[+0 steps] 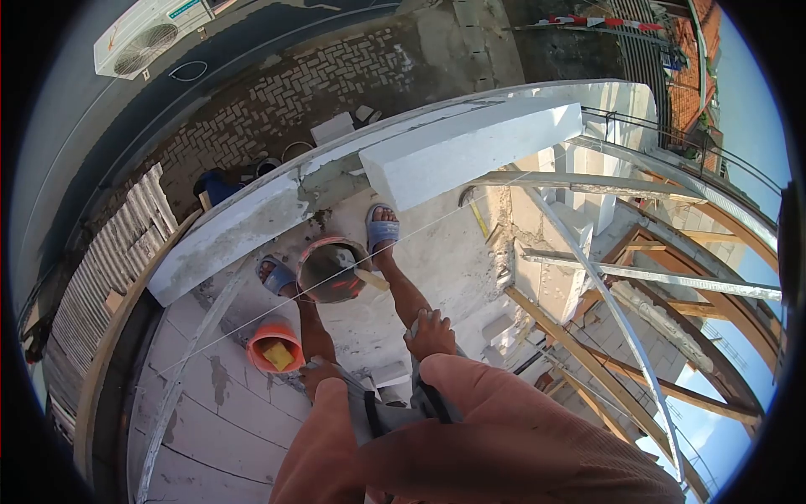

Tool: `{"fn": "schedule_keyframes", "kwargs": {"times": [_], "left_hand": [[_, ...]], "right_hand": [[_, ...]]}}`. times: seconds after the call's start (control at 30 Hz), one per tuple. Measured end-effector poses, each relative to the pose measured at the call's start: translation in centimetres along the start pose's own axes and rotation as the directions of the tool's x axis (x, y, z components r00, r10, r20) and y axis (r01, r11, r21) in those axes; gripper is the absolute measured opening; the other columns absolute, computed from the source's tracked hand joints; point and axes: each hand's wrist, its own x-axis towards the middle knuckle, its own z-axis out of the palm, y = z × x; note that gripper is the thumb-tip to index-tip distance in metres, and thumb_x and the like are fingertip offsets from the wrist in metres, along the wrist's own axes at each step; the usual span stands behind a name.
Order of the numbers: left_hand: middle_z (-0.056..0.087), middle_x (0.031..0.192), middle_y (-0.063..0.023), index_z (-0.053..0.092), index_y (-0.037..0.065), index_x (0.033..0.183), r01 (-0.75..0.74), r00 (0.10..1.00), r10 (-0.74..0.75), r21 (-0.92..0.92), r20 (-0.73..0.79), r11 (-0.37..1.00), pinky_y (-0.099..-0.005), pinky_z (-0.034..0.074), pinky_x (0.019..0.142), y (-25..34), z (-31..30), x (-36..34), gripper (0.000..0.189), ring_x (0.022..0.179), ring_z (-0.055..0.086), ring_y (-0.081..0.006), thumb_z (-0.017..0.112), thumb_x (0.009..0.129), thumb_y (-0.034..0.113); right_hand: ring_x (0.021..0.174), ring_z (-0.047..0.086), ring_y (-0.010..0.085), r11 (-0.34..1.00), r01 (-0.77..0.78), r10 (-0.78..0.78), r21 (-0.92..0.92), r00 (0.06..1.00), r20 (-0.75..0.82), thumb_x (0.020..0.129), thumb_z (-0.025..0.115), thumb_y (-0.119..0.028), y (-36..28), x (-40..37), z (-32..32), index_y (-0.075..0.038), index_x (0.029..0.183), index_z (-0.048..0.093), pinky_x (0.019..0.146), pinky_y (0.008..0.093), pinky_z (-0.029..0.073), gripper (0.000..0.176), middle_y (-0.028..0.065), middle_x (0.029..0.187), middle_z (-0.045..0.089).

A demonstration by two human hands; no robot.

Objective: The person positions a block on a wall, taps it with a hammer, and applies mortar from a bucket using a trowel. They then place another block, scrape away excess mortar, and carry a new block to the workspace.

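My left hand (321,375) rests on my left thigh, its fingers closed on the hem of my grey shorts (382,412). Fingers bent, my right hand (431,333) sits at my right knee and grips the shorts' fabric there. Both arms are in orange sleeves. My feet, in blue sandals (382,228), stand on either side of a round bucket of grey mortar (330,270) with a wooden-handled trowel (369,278) in it. An orange bowl holding a yellow sponge (274,348) lies by my left leg.
A large white block (470,149) lies on a mortared wall top (235,227) ahead of my feet. A taut string (252,323) crosses the floor. Metal and timber roof framing (604,277) drops off to the right. Far below left are corrugated sheets (117,244) and paving.
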Motion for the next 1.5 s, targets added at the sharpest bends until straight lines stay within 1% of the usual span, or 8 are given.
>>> {"fn": "schedule_keyframes", "kwargs": {"times": [0.27,0.4,0.83,0.97,1.07,1.27,1.37,1.5], "left_hand": [[0.058,0.136,-0.0208,0.049,0.004,0.139,-0.005,1.000,0.006,-0.044,0.026,0.999,-0.0547,0.049,0.101,-0.2,0.0,0.4,0.070,0.121,0.063,-0.0406,0.046,0.095,0.059],[0.059,0.135,-0.0160,0.051,0.009,0.139,0.021,1.000,-0.021,0.029,0.018,0.999,-0.0522,0.052,0.096,0.4,-0.5,-0.1,0.064,0.118,0.064,-0.0380,0.046,0.096,0.055],[0.060,0.136,-0.0147,0.053,0.010,0.138,-0.021,0.999,0.023,0.081,-0.028,0.997,-0.0531,0.052,0.095,0.0,-1.2,0.8,0.067,0.119,0.065,-0.0364,0.046,0.095,0.061],[0.062,0.135,-0.0162,0.055,0.009,0.137,-0.062,0.997,0.064,0.040,-0.041,0.997,-0.0534,0.049,0.101,-1.2,0.9,5.1,0.069,0.124,0.063,-0.0361,0.045,0.095,0.063],[0.063,0.136,-0.0171,0.056,0.009,0.137,-0.103,0.994,0.105,0.187,0.002,0.977,-0.0509,0.048,0.104,-0.4,-1.1,4.7,0.069,0.123,0.063,-0.0371,0.045,0.096,0.064],[0.063,0.136,-0.0221,0.064,0.003,0.131,-0.189,0.948,0.257,0.316,-0.189,0.930,-0.0498,0.047,0.106,-0.7,-2.2,9.3,0.065,0.126,0.060,-0.0391,0.045,0.100,0.057],[0.061,0.138,-0.0202,0.059,0.007,0.138,-0.342,0.909,0.415,0.482,-0.049,0.807,-0.0477,0.046,0.108,-0.1,-4.3,7.7,0.063,0.128,0.059,-0.0392,0.042,0.101,0.055],[0.062,0.135,-0.0254,0.063,0.001,0.131,-0.386,0.884,0.468,0.525,-0.025,0.758,-0.0514,0.045,0.107,0.6,-3.5,4.5,0.060,0.126,0.058,-0.0436,0.045,0.101,0.050]], "right_hand": [[0.118,0.057,0.0396,1.000,0.002,-0.002,-0.001,1.000,0.013,0.082,0.076,-0.042,0.0,0.3,-0.4,-0.010,0.140,0.052,0.089,0.0534,0.055,0.070,0.0170,0.134,0.053],[0.112,0.059,0.0424,1.000,0.029,-0.029,-0.003,0.999,-0.031,0.081,0.073,-0.043,0.3,0.4,0.3,-0.012,0.137,0.054,0.083,0.0539,0.057,0.067,0.0190,0.128,0.053],[0.120,0.055,0.0397,0.997,-0.021,0.019,0.068,0.999,0.038,0.085,0.071,-0.043,0.3,-0.1,0.0,-0.011,0.142,0.049,0.093,0.0529,0.053,0.068,0.0187,0.136,0.051],[0.120,0.055,0.0392,0.989,-0.044,0.042,0.142,0.999,0.018,0.086,0.071,-0.043,0.8,-0.5,1.2,-0.010,0.143,0.049,0.093,0.0525,0.053,0.069,0.0188,0.136,0.051],[0.119,0.056,0.0389,0.977,-0.057,0.056,0.206,0.998,0.015,0.086,0.070,-0.042,1.1,-1.1,2.8,-0.009,0.142,0.049,0.092,0.0527,0.054,0.068,0.0190,0.136,0.052],[0.118,0.057,0.0407,0.883,-0.170,0.144,0.438,0.985,0.092,0.088,0.069,-0.040,1.3,-0.4,7.5,-0.006,0.138,0.053,0.092,0.0558,0.054,0.063,0.0217,0.136,0.051],[0.118,0.058,0.0436,0.782,-0.255,0.202,0.569,0.967,0.156,0.088,0.067,-0.039,2.4,-0.5,9.7,-0.005,0.136,0.054,0.093,0.0561,0.053,0.061,0.0231,0.136,0.051],[0.118,0.059,0.0445,0.664,-0.344,0.187,0.664,0.936,0.297,0.089,0.065,-0.040,6.8,-1.1,10.0,-0.004,0.135,0.056,0.095,0.0541,0.053,0.060,0.0237,0.136,0.053]]}}
